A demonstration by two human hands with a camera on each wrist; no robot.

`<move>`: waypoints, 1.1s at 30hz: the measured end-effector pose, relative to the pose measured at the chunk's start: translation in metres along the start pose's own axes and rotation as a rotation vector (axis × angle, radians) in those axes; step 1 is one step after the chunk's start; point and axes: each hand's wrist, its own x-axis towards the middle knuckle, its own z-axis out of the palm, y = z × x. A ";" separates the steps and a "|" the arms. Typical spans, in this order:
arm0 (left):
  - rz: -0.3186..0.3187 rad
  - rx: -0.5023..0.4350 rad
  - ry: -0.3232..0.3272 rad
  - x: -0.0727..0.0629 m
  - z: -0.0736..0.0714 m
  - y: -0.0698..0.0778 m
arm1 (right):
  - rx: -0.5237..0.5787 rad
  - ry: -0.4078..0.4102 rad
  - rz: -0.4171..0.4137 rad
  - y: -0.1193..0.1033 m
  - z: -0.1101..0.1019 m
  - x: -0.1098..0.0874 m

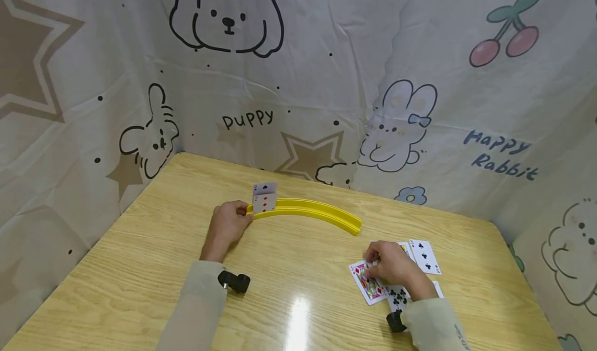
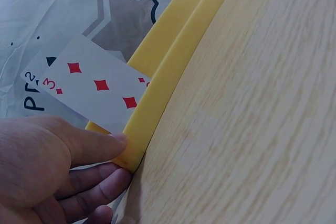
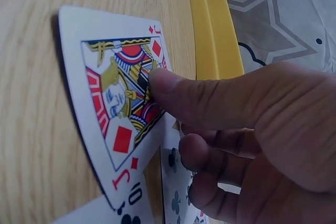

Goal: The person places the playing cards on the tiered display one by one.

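My left hand (image 1: 228, 224) holds the left end of a curved yellow card holder (image 1: 317, 209), thumb on its front wall in the left wrist view. Upright in the holder near that hand stand a three of diamonds (image 2: 100, 85) and, behind it, a two of spades (image 1: 265, 188). My right hand (image 1: 396, 264) pinches a jack of diamonds (image 3: 123, 95), its thumb on the card's face and its other fingers curled at the far edge. Part of the jack (image 1: 366, 283) is covered by the hand in the head view. A ten of clubs (image 1: 398, 297) lies partly below it.
A clubs card (image 1: 425, 256) lies face up beyond the right hand, overlapping a partly hidden face card (image 1: 406, 249). Another card's white edge (image 1: 438, 289) shows beside the wrist. The wooden table (image 1: 298, 268) meets a printed cloth (image 1: 298, 81) at the back and sides.
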 end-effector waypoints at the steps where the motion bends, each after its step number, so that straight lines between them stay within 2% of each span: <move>1: 0.001 0.001 -0.001 0.000 0.000 0.000 | 0.003 0.000 0.003 0.000 0.000 0.000; 9: 0.011 0.001 0.000 0.002 -0.001 0.000 | 0.047 -0.034 0.062 0.003 -0.003 0.004; 24: 0.002 -0.002 -0.007 0.002 -0.003 0.002 | 0.027 -0.021 0.028 0.003 -0.004 0.007; 33: 0.005 -0.001 -0.010 0.000 -0.003 0.001 | 0.082 -0.073 0.097 0.000 -0.002 0.005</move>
